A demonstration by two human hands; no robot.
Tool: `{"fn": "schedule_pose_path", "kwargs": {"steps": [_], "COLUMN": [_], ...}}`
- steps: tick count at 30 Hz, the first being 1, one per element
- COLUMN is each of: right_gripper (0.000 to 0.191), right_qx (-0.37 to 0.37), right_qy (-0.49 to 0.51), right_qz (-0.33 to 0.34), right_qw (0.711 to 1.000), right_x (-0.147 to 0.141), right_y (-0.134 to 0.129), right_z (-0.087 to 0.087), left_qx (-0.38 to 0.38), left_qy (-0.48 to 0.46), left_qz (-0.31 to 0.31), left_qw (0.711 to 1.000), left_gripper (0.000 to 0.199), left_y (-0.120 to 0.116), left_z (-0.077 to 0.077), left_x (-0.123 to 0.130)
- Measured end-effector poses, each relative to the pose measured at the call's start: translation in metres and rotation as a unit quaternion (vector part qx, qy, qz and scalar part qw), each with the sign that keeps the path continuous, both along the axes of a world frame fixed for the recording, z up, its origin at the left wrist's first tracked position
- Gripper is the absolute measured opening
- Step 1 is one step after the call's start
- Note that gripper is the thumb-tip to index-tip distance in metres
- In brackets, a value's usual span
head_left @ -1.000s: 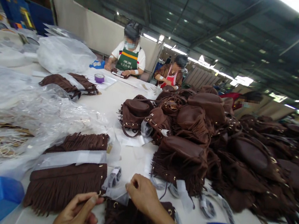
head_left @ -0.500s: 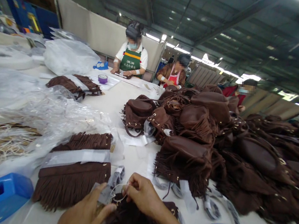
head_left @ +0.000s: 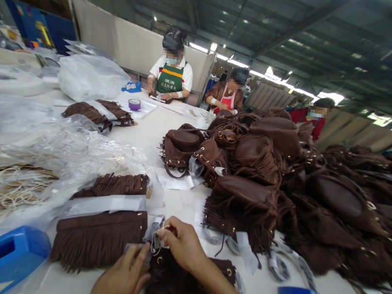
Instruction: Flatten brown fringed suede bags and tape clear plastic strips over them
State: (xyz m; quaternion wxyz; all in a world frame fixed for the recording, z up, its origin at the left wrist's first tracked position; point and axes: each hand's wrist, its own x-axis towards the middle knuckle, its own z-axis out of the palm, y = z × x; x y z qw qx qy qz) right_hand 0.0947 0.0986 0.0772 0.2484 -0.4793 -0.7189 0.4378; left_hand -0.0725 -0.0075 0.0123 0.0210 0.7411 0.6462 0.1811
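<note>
A brown fringed bag (head_left: 182, 287) with gold eyelets lies in front of me at the bottom of the view. Over its upper left corner my right hand (head_left: 181, 243) pinches a thin white string (head_left: 156, 245), which hangs in a small loop. Just below and left of it is my left hand (head_left: 121, 276), its fingers drawn together near a small translucent grey piece (head_left: 133, 249). What lies between the left fingers is hidden. To the left rests another fringed bag (head_left: 101, 236) with a white wrap band (head_left: 106, 205) across it.
A big heap of brown bags (head_left: 265, 152) covers the right side. Clear plastic bags (head_left: 82, 144) and tan tags with white strings (head_left: 5, 187) lie left. Blue tape dispensers (head_left: 14, 252) flank me in front. Several co-workers, one in a green apron (head_left: 170, 81), work across the table.
My right hand has moved slightly left and up with the string, and its loop has become smaller. My left hand has shifted right, its thumb and fingers closer together.
</note>
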Motion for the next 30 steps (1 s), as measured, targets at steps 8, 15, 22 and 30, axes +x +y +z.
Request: {"fn": "schedule_pose_path", "kwargs": {"steps": [8,15,22,30], "right_gripper": [0.019,0.025,0.045,0.050], "right_qx": [0.034,0.146,0.172,0.163], "right_qy": [-0.028,-0.193,-0.337,-0.327], "right_qz": [-0.031,0.051,0.109,0.079], "right_qw": [0.999,0.969,0.919,0.927], "right_x": [0.002,0.003,0.000,0.005], "right_y": [-0.004,-0.025,-0.031,-0.028], "right_z": [-0.019,-0.032,-0.045,-0.052], "left_qx": [0.071,0.048,-0.066,-0.119], "left_qy": [0.142,0.184,0.206,0.207], "left_qz": [-0.072,-0.089,-0.080,-0.049], "left_qw": [0.985,0.978,0.973,0.970], "left_gripper": [0.027,0.017,0.017,0.023], "left_y": [0.006,-0.007,-0.037,-0.054], "left_z": [0.008,0.049,0.056,0.051], "left_x": [-0.011,-0.033,-0.049,-0.076]}}
